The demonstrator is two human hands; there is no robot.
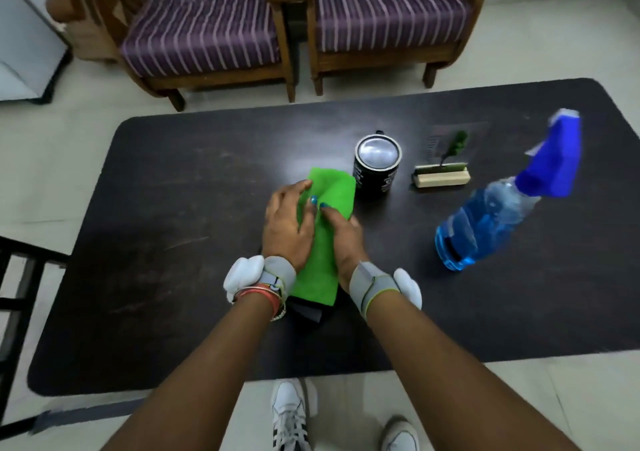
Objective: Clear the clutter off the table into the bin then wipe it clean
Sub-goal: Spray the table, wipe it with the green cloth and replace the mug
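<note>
at the middle of the dark table (166, 215), just nearer than a black tin (376, 170), a green cloth (334, 187) lies folded lengthwise between both hands. the left hand (285, 227) holds its left long edge and the right hand (344, 241) holds its right long edge, fingertips meeting over the fold; whether the cloth rests on the tabletop or is held just above it cannot be told. the cloth looks soft, light and limp, so it will likely sag and unfold if held by one corner. it is best taken as a folded pad, with the palm flat on top for wiping and a pinch at the edges for lifting. it should drag well on the matt surface and not slide. a dark shape under its near end is not clear. to the right of the tin stands a small wooden block (442, 177) with a green sprig, and further right a spray bottle (485, 223) of blue liquid, well apart from the hands. the tin and bottle would probably need shifting for a full wipe. no bin is in view. beyond the table stand two striped chairs (207, 34).
</note>
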